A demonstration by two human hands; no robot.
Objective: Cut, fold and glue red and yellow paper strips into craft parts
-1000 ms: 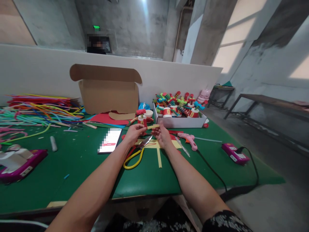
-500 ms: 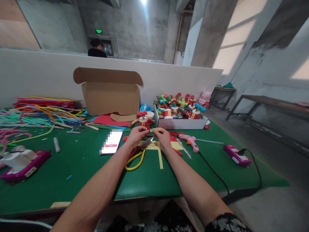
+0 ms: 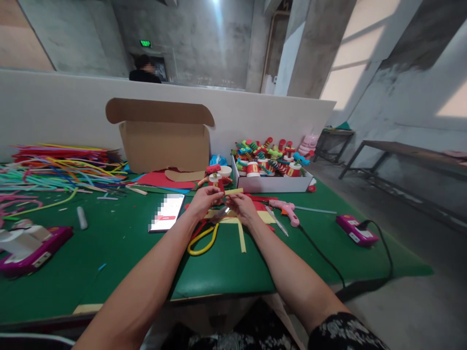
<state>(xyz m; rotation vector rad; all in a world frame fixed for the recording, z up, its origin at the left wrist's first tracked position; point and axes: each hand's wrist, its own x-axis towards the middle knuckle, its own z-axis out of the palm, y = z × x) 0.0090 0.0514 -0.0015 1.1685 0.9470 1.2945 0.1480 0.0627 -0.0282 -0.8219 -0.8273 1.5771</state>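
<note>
Between my hands is a small yellow strip (image 3: 234, 192). My left hand (image 3: 204, 203) pinches near its left end, and my right hand (image 3: 242, 206) has its fingers closed on it from the right. Just beyond my left hand stands a red and white figure (image 3: 215, 179) with coiled arms. Below my hands lie scissors with yellow-and-red handles (image 3: 203, 243), their blades partly under my fingers. Another yellow strip (image 3: 242, 236) lies on the green table beside them, near yellow and red sheet pieces.
A phone (image 3: 168, 213) lies left of my hands. On the right are a pink glue gun (image 3: 290, 212) with a cord and a purple power strip (image 3: 356, 230). Behind stand a white box (image 3: 275, 184) of figures and a cardboard box (image 3: 164, 146). Pipe cleaners (image 3: 65, 167) cover the back left.
My hands have come closer together. The yellow strip between them now shows more clearly above my right fingers. The whole view has shifted slightly.
</note>
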